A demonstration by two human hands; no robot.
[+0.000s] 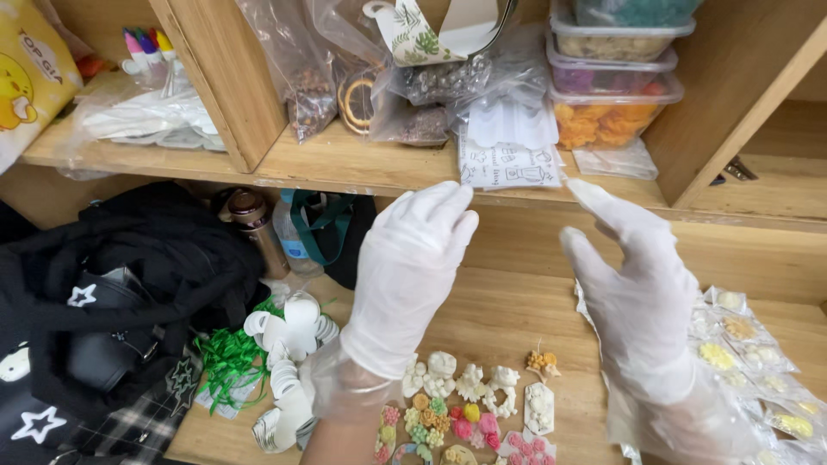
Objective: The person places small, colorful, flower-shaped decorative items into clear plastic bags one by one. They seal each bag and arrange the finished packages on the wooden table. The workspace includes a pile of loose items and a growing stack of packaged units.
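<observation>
Both my hands wear thin white disposable gloves and are raised in front of a wooden shelf. My left hand (412, 267) has its fingers together, fingertips close to a clear bag of white shapes with a printed paper sheet (508, 151) on the shelf edge. My right hand (639, 297) is spread open, holding nothing, its index finger pointing up toward the same shelf. Below my hands lie small moulded flower and figure pieces (469, 405), white and coloured, on the wooden surface.
Stacked clear tubs (613, 82) with coloured contents stand on the shelf at right. Plastic bags (413, 103) of decorations hang at centre. A black bag (121, 301), a bottle (254, 224), green ribbon (226, 362), white cut-outs (289, 344) and wrapped pieces (758, 362) lie below.
</observation>
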